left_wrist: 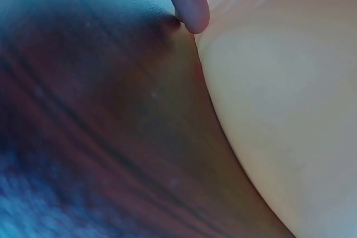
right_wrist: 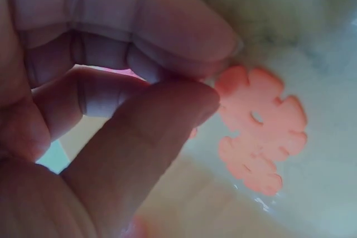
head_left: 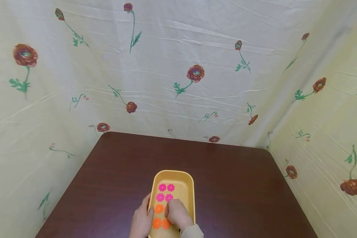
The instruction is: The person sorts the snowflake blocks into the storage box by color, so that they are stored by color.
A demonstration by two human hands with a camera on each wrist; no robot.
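A yellow tray [head_left: 191,191] sits on the dark brown table [head_left: 232,185] near its front edge. Inside lie several pink flower pieces [head_left: 162,187] in the far half and orange flower pieces [head_left: 158,208] in the near half. My left hand [head_left: 142,218] holds the tray's left rim, thumb at the edge; in the left wrist view a fingertip [left_wrist: 189,1] touches the tray's outer wall [left_wrist: 279,110]. My right hand [head_left: 177,214] is inside the tray, curled over the orange pieces. In the right wrist view its thumb and fingers [right_wrist: 189,54] pinch the edge of an orange flower piece [right_wrist: 262,129].
Cream cloth printed with red flowers [head_left: 195,73] hangs behind the table and along both sides. The table's far edge [head_left: 181,138] meets the cloth. Bare tabletop spreads to the left, right and beyond the tray.
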